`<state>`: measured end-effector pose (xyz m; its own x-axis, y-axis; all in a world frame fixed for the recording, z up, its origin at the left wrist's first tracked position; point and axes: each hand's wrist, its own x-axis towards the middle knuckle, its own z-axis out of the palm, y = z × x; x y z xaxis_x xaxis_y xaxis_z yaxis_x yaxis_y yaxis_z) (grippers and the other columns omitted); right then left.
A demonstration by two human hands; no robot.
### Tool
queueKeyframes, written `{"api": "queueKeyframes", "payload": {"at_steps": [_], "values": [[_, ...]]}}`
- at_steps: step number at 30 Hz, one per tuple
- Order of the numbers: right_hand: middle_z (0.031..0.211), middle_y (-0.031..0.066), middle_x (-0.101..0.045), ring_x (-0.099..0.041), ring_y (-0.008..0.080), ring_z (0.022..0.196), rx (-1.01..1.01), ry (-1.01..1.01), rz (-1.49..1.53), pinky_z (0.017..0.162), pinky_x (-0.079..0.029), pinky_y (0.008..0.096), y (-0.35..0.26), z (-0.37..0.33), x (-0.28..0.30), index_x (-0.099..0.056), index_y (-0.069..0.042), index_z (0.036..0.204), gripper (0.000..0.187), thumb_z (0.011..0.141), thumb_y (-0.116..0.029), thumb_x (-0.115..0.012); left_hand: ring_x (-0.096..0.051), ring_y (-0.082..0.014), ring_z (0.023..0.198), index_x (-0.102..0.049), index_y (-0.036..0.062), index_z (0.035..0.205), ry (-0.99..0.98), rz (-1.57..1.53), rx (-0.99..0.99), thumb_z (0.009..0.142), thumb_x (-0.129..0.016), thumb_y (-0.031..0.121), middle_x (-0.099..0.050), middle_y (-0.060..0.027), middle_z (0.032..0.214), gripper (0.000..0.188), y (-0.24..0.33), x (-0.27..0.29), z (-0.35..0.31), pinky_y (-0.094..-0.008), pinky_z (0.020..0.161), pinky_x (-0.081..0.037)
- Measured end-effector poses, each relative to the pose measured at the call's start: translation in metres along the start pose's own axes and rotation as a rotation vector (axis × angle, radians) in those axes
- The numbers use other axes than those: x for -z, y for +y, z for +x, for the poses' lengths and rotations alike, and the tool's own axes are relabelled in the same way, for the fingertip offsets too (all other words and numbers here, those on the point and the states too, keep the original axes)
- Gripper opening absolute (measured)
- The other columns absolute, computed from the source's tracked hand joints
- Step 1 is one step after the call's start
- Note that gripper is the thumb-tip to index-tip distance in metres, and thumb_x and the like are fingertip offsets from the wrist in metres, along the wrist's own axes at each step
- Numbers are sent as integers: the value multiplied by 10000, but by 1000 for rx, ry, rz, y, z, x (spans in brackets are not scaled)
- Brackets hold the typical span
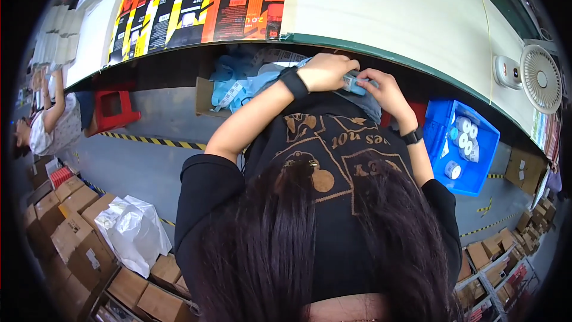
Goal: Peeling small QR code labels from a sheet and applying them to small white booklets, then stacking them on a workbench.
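Both hands meet at the near edge of the workbench [381,6]. The left hand [326,71] and right hand [381,87] pinch a small light-blue gadget [353,83] between them. It appears light, rigid and smooth; its long sides offer the surest purchase. A blue crate [476,143] of rolls sits right.

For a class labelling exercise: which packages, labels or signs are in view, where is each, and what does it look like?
Flat printed cartons: tabletop, black, orange, yellow.
Cardboard boxes: lower left floor, brown.
Blue crate: right, holding white rolls.
Small blue-grey item: between both hands.
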<state>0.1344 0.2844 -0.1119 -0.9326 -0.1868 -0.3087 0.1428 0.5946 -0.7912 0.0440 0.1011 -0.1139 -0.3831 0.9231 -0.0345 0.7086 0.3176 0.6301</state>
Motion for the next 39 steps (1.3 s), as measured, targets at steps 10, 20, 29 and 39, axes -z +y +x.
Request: {"api": "queueKeyframes", "payload": {"at_steps": [10,20,29,39], "values": [[1023,104,-565,-576,212,892,823,385,29,806,-446,278,-144,44,-29,-534,-20,1082,354,754,-85,-652,-606,-203,831,-523,48,1097,811,-380,257,740,-649,32,-613,-109,899,379,37,53,-110,-289,755,-466],[894,103,-591,-585,220,812,780,-123,44,709,-455,284,-181,84,-58,-572,-10,954,216,759,-70,-645,-601,-167,823,-592,32,987,1288,-600,312,729,-670,-3,-622,-83,906,272,22,54,-166,-250,736,-465],[773,89,-608,-594,204,744,664,-84,38,675,-453,272,-196,103,-42,-599,12,826,76,808,-57,-574,-571,-144,754,-626,16,862,1461,-65,325,699,-677,-23,-601,-57,821,175,-8,80,-181,-236,680,-453],[803,61,-592,-551,126,769,308,227,120,737,-426,242,-135,93,24,-581,31,835,130,865,-78,-516,-486,-33,634,-602,-18,808,1469,-901,549,806,-625,91,-578,17,717,111,-59,73,-198,-192,569,-394]]}}
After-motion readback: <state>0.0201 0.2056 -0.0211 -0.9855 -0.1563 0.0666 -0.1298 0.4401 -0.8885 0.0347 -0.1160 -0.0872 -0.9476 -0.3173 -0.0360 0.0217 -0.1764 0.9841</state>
